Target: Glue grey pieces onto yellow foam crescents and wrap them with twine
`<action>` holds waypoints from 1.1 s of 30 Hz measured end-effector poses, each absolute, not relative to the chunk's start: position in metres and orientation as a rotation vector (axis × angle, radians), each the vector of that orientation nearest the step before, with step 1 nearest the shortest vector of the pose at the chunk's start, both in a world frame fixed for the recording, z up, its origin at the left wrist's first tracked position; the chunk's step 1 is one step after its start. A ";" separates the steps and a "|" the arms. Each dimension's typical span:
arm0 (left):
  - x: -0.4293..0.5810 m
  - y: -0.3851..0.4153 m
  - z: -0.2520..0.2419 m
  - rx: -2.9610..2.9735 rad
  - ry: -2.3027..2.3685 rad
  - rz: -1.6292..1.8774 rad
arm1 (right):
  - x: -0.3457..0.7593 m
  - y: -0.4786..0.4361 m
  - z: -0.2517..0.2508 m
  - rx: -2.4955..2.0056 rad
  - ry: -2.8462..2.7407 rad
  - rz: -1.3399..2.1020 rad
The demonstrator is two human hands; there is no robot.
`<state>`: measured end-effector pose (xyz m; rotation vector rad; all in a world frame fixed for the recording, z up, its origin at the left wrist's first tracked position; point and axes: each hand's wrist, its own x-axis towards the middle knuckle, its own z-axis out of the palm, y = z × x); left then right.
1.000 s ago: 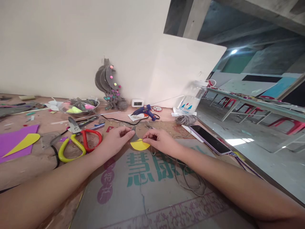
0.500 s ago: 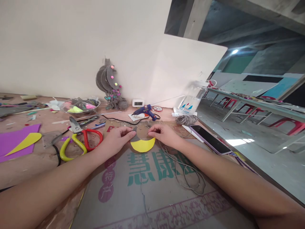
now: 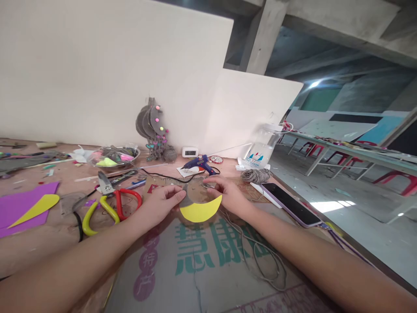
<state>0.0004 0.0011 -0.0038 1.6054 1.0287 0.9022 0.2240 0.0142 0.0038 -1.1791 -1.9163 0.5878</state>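
Most of the near tabletop (image 3: 29, 243) is covered by a printed cardboard sheet (image 3: 163, 287), its near edge cut off by the frame. At the back, against the white wall, stands a grey crescent ornament (image 3: 143, 124) with pompoms, its lower strands too tangled to sort out.

Between the two hands, over the far part of the cardboard, is a yellow crescent (image 3: 199, 212). The left hand (image 3: 165, 200) grips its left end with thumb and fingers. The right hand (image 3: 224, 191) is at the other tip, fingers curled; whether they pinch a strand, or touch the crescent at all, I cannot tell.

As for progress, the left end is already grey, apparently wound with yarn, while the larger remaining stretch is bare yellow, so the covering seems in its early part. The left fingers hide some of the grey portion. A grey yarn bundle (image 3: 256, 175) sits beyond the right hand; loose cord (image 3: 240, 228) trails below it, its link to the crescent hidden.
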 end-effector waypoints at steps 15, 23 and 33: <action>0.000 0.002 -0.006 1.696 1.076 0.924 | 0.193 -0.020 0.009 -1.173 -1.665 1.325; 0.001 0.000 -0.003 1.676 1.072 0.909 | 0.197 -0.012 0.006 -1.282 -1.771 1.017; 0.001 -0.003 -0.001 1.673 1.076 0.914 | 0.197 -0.011 0.002 -1.326 -1.749 0.994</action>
